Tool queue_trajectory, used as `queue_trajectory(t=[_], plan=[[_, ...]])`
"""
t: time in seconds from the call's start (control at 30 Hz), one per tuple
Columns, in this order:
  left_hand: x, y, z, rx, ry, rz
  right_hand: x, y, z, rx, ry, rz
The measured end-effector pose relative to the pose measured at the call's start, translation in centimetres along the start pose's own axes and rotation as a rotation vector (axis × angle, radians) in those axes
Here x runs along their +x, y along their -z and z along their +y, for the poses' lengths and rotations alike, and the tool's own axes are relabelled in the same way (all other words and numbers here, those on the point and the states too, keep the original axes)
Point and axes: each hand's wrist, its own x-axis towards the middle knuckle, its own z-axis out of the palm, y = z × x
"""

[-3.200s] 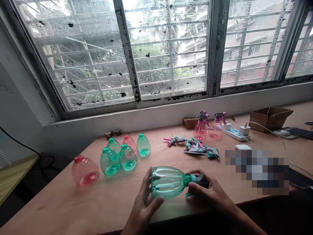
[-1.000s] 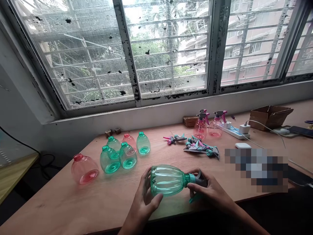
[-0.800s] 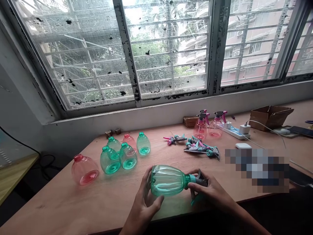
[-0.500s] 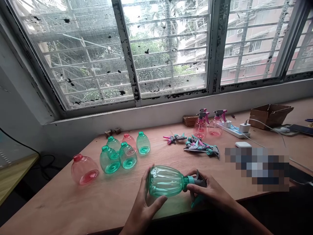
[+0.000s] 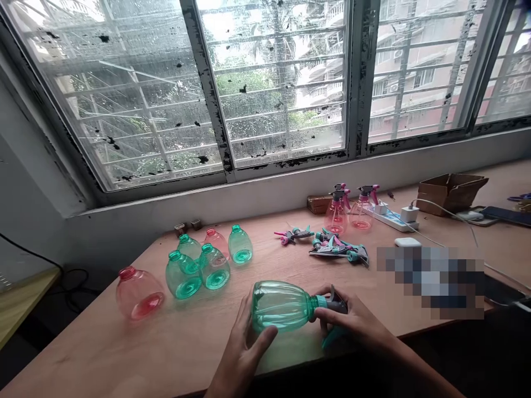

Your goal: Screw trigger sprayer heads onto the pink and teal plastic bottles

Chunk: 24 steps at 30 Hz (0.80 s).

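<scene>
A clear green bottle (image 5: pixel 282 305) lies on its side in the air over the table's front edge, its neck pointing right. My left hand (image 5: pixel 244 351) cups its base, thumb below and fingers behind. My right hand (image 5: pixel 352 318) grips the grey and teal trigger sprayer (image 5: pixel 334 304) at the neck, with the teal collar against the bottle's mouth. Part of the teal trigger shows beneath my right hand. A thin tube is faintly visible inside the bottle. Whether the collar is tight, I cannot tell.
Open green bottles (image 5: pixel 182 276) and a pink bottle (image 5: pixel 139 294) stand left. Loose trigger sprayers (image 5: pixel 340 249) lie beyond my hands. Pink spray bottles (image 5: pixel 360 213) stand by a power strip (image 5: pixel 394 219) and cardboard box (image 5: pixel 451 194). A blurred patch covers items at right.
The view has shifted slightly, moving the background a little left. Both hands keep their hold on the bottle and sprayer; the sprayer's grey head looks slightly turned.
</scene>
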Motion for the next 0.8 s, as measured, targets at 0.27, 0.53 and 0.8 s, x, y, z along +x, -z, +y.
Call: queue_trajectory(t=[0.27, 0.53, 0.8], plan=[[-0.36, -0.29, 0.36, 0.038, -0.038, -0.026, 0.10, 0.24, 0.29, 0.094, -0.001, -0.012], [-0.01, -0.25, -0.16, -0.153, -0.002, -0.035, -0.13, 0.14, -0.05, 0.098, -0.011, -0.014], [-0.27, -0.37, -0.15, -0.143, 0.011, -0.047, -0.06, 0.19, -0.18, 0.103, -0.015, -0.026]])
